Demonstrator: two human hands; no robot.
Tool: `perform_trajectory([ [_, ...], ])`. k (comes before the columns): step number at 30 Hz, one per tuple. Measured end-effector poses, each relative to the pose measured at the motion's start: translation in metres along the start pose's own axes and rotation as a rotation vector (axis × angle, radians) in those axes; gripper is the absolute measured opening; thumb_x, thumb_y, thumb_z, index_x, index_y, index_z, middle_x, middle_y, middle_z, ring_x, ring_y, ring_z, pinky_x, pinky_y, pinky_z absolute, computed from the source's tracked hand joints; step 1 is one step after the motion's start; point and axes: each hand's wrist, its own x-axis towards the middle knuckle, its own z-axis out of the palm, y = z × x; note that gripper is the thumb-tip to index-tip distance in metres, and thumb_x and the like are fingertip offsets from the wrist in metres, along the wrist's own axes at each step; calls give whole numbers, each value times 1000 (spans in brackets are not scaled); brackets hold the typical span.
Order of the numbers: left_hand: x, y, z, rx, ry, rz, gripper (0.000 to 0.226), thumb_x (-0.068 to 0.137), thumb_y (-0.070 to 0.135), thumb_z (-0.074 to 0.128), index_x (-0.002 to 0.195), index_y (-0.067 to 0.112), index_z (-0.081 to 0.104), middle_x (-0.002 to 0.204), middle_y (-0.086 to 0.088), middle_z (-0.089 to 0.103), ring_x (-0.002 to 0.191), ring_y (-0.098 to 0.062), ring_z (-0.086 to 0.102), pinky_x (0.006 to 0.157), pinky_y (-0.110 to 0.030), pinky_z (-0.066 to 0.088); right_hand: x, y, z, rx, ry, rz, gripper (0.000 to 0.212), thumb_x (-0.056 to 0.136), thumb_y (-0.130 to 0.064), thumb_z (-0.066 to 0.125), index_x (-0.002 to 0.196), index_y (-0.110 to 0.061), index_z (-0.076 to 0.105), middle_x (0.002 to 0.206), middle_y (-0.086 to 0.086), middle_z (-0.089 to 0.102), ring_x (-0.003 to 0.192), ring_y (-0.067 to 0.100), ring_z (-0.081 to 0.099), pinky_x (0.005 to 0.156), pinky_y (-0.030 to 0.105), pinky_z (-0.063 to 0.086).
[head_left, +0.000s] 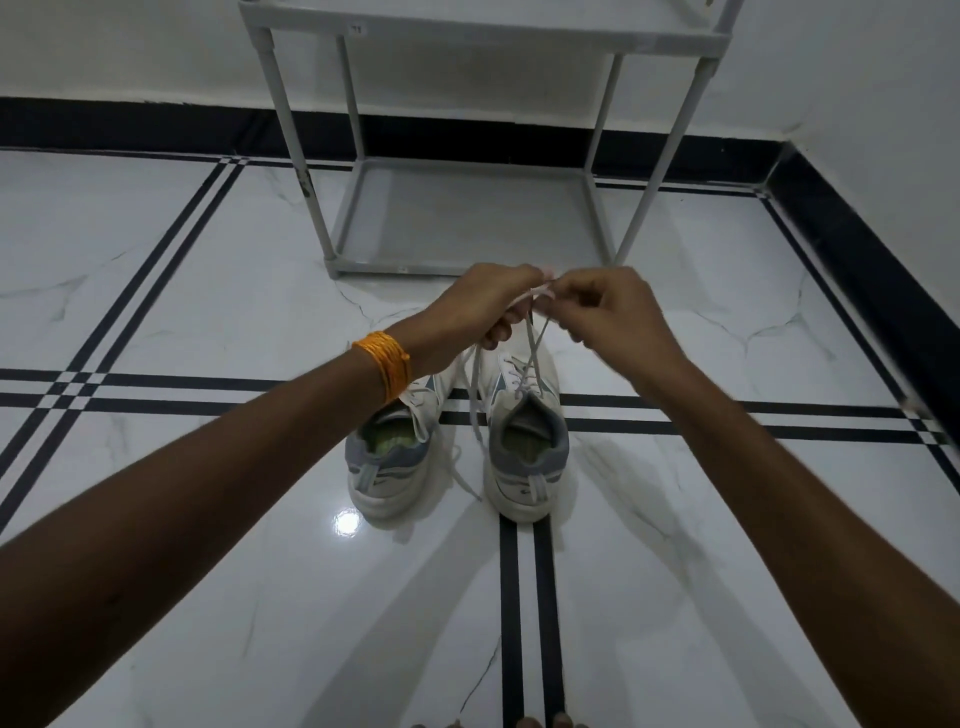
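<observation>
Two white and grey sneakers stand side by side on the floor, heels toward me: the left shoe and the right shoe. Pale laces rise from the right shoe up to my hands. My left hand, with an orange thread band on its wrist, pinches the laces above the shoes. Touching it, my right hand pinches the same laces from the other side. One loose lace end trails on the floor between the shoes.
A grey metal rack with a low shelf stands just beyond the shoes against the white wall. The floor is glossy white marble tile with black stripes. A black skirting runs along the right wall. Toes show at the bottom edge.
</observation>
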Motion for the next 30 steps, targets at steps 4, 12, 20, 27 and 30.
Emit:
perform_trajectory([
  [4, 3, -8, -10, -45, -224, 19, 43, 77, 36, 77, 100, 8, 56, 91, -13, 55, 83, -24, 56, 75, -34, 48, 3, -23, -14, 258, 22, 64, 21, 94, -18, 58, 87, 0, 67, 62, 2, 64, 54, 14, 55, 47, 23, 40],
  [12, 9, -28, 31, 453, 312, 388, 49, 68, -3, 71, 112, 4, 50, 83, -15, 62, 68, -31, 58, 57, -46, 54, 9, -53, -12, 596, 56, 80, 22, 100, -19, 48, 85, -8, 60, 65, 4, 62, 55, 14, 58, 51, 26, 44],
  [20, 0, -30, 26, 739, 527, 607, 29, 91, 20, 60, 106, 11, 37, 70, -9, 62, 48, -28, 53, 45, -35, 49, 17, -18, 0, 1032, 199, 282, 21, 100, -10, 44, 86, -6, 60, 71, 8, 65, 62, 16, 64, 59, 23, 56],
  [27, -1, -41, 23, 992, 328, 840, 8, 89, 13, 63, 95, 7, 64, 71, -9, 64, 53, -20, 50, 49, -34, 49, 20, 25, 22, 1135, 122, 720, 11, 94, 4, 50, 90, 3, 60, 83, 15, 63, 73, 19, 62, 58, 24, 60],
  [30, -4, -17, 24, 381, 135, 150, 18, 86, 20, 61, 80, 5, 67, 62, -4, 60, 52, -19, 50, 50, -29, 47, 15, 32, 24, 1032, -26, 827, 18, 91, 2, 52, 109, 4, 55, 98, 22, 61, 73, 23, 66, 67, 30, 62],
])
